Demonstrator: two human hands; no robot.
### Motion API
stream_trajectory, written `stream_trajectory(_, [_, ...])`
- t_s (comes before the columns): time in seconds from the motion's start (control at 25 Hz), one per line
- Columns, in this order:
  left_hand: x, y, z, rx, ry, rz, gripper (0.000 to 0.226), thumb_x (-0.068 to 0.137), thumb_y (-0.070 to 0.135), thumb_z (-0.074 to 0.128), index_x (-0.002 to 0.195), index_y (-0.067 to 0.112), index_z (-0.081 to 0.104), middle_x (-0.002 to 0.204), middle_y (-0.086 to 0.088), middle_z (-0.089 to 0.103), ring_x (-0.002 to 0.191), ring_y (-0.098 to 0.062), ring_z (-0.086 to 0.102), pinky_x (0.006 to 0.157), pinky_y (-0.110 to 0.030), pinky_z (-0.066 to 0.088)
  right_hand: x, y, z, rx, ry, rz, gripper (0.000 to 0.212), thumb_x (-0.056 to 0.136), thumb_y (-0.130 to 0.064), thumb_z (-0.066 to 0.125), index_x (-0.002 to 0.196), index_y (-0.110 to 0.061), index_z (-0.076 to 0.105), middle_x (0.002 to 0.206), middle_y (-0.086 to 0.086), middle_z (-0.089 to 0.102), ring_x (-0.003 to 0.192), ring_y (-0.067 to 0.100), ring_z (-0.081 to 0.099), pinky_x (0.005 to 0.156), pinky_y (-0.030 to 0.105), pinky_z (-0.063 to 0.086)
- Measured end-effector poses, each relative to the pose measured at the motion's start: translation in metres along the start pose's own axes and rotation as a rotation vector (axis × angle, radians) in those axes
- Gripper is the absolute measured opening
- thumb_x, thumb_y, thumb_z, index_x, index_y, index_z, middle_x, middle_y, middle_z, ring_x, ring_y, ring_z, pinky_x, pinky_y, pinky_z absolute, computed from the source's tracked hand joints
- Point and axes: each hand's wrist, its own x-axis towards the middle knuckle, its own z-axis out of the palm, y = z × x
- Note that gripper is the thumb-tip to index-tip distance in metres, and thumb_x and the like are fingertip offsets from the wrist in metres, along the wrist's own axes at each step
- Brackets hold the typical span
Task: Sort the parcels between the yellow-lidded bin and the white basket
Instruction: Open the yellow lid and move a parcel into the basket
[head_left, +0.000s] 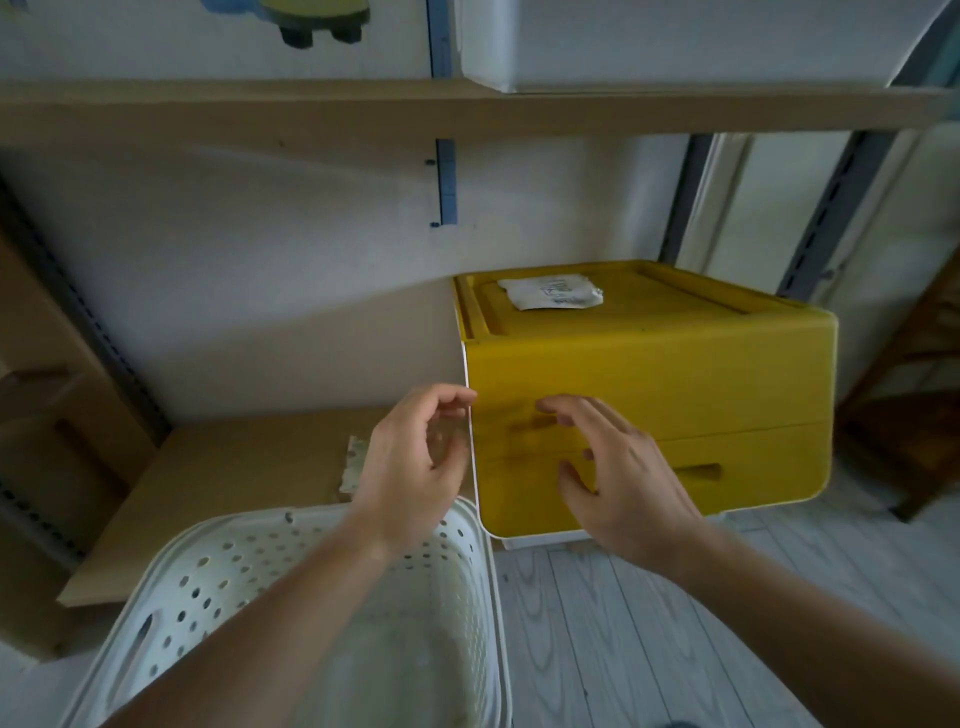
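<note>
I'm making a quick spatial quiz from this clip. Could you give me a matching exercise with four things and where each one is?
Things:
1. white parcel
2. white basket
3. left hand
4. right hand

Places:
A. on the floor, in front of the low shelf
B. at the yellow bin's left front corner
C. on top of the yellow lid
D. in front of the bin's yellow front

Pairs: 1-C, 2-A, 3-B, 4-D
</note>
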Motion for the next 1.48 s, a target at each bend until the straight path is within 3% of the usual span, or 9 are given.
stream_trajectory(0.2, [0.010,0.001,0.024,-0.045,0.088,-0.022,0.034,0.093,0.002,0.066,0.120,0.022,0.060,0.101,0.007,0.063,0.097,-0.005,0.062,0.076,-0.017,0.056,-0.018,0.042,-0.013,-0.103,0.022,0.041,0.059,0.085,-0.013,0.075,0.139,-0.023,0.053,0.134,-0.008,0.051,0.118,0.013,0.054,0.087,0.026,0.053])
stream_trajectory(0.4, [0.013,-0.003,0.031,-0.103,0.112,-0.123,0.035,0.095,0.005,0.066,0.121,0.024,0.052,0.103,0.010,0.063,0.093,-0.002,0.064,0.077,-0.015,0.056,-0.012,0.062,-0.013,-0.399,0.029,-0.140,0.070,0.072,-0.015,0.085,0.136,-0.020,0.056,0.144,0.010,0.046,0.132,0.034,0.045,0.095,0.053,0.052])
stream_trajectory(0.6, [0.010,-0.016,0.036,-0.195,-0.003,-0.202,0.035,0.100,0.013,0.060,0.132,0.021,0.048,0.117,0.005,0.068,0.102,-0.016,0.069,0.089,-0.044,0.060,0.004,0.062,-0.010,-0.645,-0.036,-0.220,0.110,0.068,-0.016,0.087,0.158,-0.033,0.027,0.167,0.015,0.012,0.155,0.041,0.008,0.116,0.070,0.022])
stream_trajectory(0.72, [0.009,-0.019,0.034,-0.240,-0.050,-0.205,0.029,0.101,0.020,0.058,0.127,0.029,0.051,0.113,0.005,0.070,0.101,-0.023,0.070,0.087,-0.053,0.060,0.004,0.063,-0.007,-0.661,-0.004,-0.240,0.115,0.067,-0.015,0.087,0.160,-0.034,0.022,0.168,0.016,0.008,0.155,0.042,0.004,0.116,0.071,0.017])
stream_trajectory(0.88, [0.009,-0.021,0.030,-0.350,-0.079,-0.245,0.017,0.104,0.027,0.053,0.120,0.031,0.057,0.107,0.001,0.072,0.098,-0.031,0.071,0.081,-0.061,0.059,-0.002,0.064,-0.013,-0.668,0.018,-0.300,0.112,0.066,-0.014,0.086,0.160,-0.030,0.025,0.168,0.018,0.011,0.155,0.042,0.006,0.116,0.071,0.018])
stream_trajectory(1.04, [0.006,-0.019,0.024,-0.372,-0.120,-0.218,0.038,0.100,0.054,0.042,0.123,0.028,0.060,0.107,-0.011,0.071,0.099,-0.033,0.070,0.084,-0.064,0.057,-0.013,0.059,-0.025,-0.638,0.087,-0.359,0.099,0.069,-0.008,0.080,0.156,-0.020,0.034,0.164,0.017,0.026,0.154,0.039,0.018,0.117,0.069,0.022])
stream_trajectory(1.16, [0.006,-0.021,0.023,-0.380,-0.119,-0.227,0.025,0.111,0.029,0.038,0.122,0.026,0.059,0.103,-0.008,0.073,0.093,-0.030,0.074,0.084,-0.061,0.059,-0.013,0.053,-0.038,-0.563,0.258,-0.336,0.078,0.075,0.001,0.066,0.149,-0.012,0.047,0.152,0.015,0.047,0.146,0.034,0.039,0.116,0.061,0.031])
stream_trajectory(1.28, [0.007,-0.027,0.024,-0.287,-0.140,-0.258,0.039,0.106,-0.002,0.039,0.121,0.027,0.061,0.105,-0.003,0.074,0.095,-0.027,0.074,0.085,-0.058,0.060,-0.006,0.044,-0.047,-0.548,0.328,-0.302,0.068,0.078,-0.002,0.060,0.144,-0.013,0.055,0.142,0.010,0.057,0.136,0.030,0.051,0.116,0.054,0.032])
stream_trajectory(1.48, [0.004,-0.029,0.025,-0.147,-0.192,-0.198,0.031,0.103,0.003,0.050,0.118,0.028,0.061,0.102,0.012,0.074,0.093,-0.015,0.074,0.084,-0.043,0.062,0.020,0.034,-0.052,-0.560,0.475,-0.288,0.047,0.083,-0.010,0.052,0.127,-0.017,0.066,0.123,0.005,0.065,0.120,0.030,0.055,0.111,0.050,0.030])
